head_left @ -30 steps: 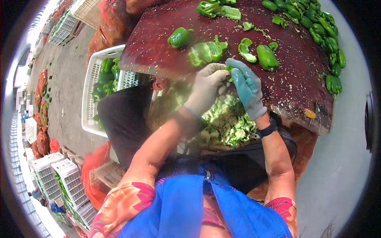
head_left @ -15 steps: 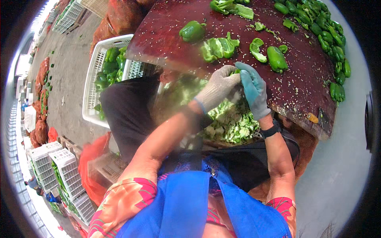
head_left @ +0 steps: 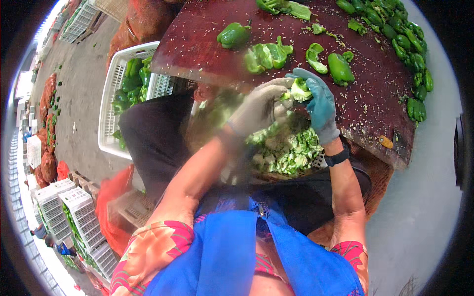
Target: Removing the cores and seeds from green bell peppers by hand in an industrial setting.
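My right hand, in a grey glove with a teal coating, cups a piece of green bell pepper with its pale inside showing. My left hand, in an off-white knit glove, has its fingers curled at the pepper's left side, with a small pale green bit at the fingertips. Both hands are over the table's near edge. Below them, between my knees, a container holds a heap of chopped-looking pepper cores and scraps. Beyond my fingers lie a whole green pepper and opened pepper pieces.
The dark red table is strewn with seeds. Many green peppers line its far right edge; a small knife with an orange handle lies near the right corner. At left stand a white crate of peppers, red mesh sacks and stacked crates.
My hands have come slightly apart, the left one shifting left and down. The pepper piece, mostly hidden before, now shows its pale inside between them. The whole view has shifted slightly.
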Motion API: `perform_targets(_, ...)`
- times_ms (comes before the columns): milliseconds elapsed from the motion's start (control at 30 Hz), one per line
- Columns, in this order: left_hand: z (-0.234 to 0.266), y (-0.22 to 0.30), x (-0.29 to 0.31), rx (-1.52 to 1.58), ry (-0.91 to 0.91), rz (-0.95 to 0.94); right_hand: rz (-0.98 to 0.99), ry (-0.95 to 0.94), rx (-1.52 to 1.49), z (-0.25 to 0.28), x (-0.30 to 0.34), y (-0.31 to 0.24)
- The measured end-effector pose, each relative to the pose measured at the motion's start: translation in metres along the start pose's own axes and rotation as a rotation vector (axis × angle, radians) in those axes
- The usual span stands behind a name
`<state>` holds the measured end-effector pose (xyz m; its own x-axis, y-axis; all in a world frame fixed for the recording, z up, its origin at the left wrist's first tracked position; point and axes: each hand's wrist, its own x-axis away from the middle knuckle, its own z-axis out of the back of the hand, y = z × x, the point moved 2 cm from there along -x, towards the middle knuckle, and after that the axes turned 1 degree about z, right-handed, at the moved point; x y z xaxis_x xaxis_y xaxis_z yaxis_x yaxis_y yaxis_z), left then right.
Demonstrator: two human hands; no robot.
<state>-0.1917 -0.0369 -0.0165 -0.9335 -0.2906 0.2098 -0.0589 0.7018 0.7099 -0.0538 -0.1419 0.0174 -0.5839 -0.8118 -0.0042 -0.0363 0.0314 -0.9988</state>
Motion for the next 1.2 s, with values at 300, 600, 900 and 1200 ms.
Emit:
perform_targets(300, -0.011, 0.012, 0.02, 0.292, -0.186, 0.114, -0.041, -0.195, -0.226, 0.034, 0.002, 0.003)
perform_targets(600, -0.005, 0.017, 0.024, 0.219, -0.097, 0.138, 0.044, -0.516, 0.48, 0.04, 0.003, -0.001)
perform_targets(900, -0.064, 0.034, -0.052, -0.812, 0.062, -0.183, 0.002, -0.166, 0.37, 0.089, -0.016, 0.06)
perform_targets(1200, 0.019, 0.25, 0.066, -1.364, 0.455, -0.323, -0.38, -0.02, -0.106, 0.048, -0.011, 0.004)
